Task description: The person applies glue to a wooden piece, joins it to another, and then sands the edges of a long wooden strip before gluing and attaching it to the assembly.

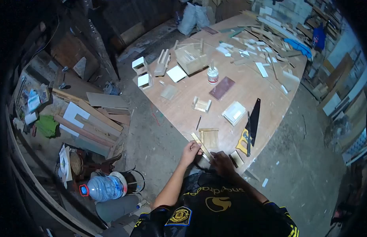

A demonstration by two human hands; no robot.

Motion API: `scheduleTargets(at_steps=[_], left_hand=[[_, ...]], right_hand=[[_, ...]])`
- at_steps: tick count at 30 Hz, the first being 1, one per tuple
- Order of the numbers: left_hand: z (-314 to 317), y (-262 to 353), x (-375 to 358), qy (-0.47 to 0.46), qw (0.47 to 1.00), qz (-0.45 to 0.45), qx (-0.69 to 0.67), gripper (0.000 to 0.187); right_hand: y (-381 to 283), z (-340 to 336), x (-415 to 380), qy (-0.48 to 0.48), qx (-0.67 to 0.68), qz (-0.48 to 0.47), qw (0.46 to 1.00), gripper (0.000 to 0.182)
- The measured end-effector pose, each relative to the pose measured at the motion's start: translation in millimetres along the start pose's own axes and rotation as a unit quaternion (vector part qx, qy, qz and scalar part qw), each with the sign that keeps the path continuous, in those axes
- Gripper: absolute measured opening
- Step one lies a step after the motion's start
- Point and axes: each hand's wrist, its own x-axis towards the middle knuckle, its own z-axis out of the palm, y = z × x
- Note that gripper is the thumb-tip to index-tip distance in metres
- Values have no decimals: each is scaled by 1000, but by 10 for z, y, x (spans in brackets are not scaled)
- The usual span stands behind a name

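Note:
A narrow, pale wooden strip slants across the near edge of the table. My left hand pinches it along its left side, fingers closed. At its lower end my right hand is closed on it too, though the fingertips are partly hidden. Just beyond the strip lies a small framed wooden panel, partly covered by it. A pencil rests to the upper left. Right of my right hand are a small wooden block and a handsaw with a yellow handle and dark blade.
Farther up the table are a small wooden bracket, a white-topped box, a maroon board, a glue jar and a wooden box. Scrap wood heaps the far end. A water bottle lies at left.

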Motion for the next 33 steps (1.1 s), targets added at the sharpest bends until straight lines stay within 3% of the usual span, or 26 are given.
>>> scheduleTargets(at_steps=[3, 11, 15, 19, 21, 22, 23, 25, 28, 33], left_hand=[[44, 36, -15, -11, 1000, -5, -24, 27], [115, 67, 72, -30, 999, -19, -29, 26], [147, 119, 96, -42, 998, -41, -4, 30], [154, 123, 275, -77, 995, -55, 6, 32], [122, 138, 423, -96, 992, -76, 10, 32], [75, 138, 512, -90, 994, -68, 14, 32], [11, 120, 557, -82, 994, -64, 18, 32], [-154, -34, 731, -34, 997, -72, 3, 33], [-388, -203, 871, -18, 997, -81, 2, 32], [-637, -347, 909, -45, 993, -87, 63, 29]], right_hand=[[9, -12, 38, -16, 26, -2, 1000, 43], [-25, -44, 76, 85, 78, -23, 993, 44], [-122, -116, 38, 17, 63, 111, 992, 40], [-198, -151, 40, 39, 48, 170, 983, 40], [-56, -60, 31, 51, -31, 133, 989, 39], [43, -18, 41, 169, -85, -15, 982, 37], [83, -11, -98, 51, -13, 158, 986, 36], [134, 79, -105, 155, -2, 165, 974, 31], [60, -5, -211, 62, -72, 273, 957, 26], [128, 217, -229, 90, -113, 279, 949, 29]])
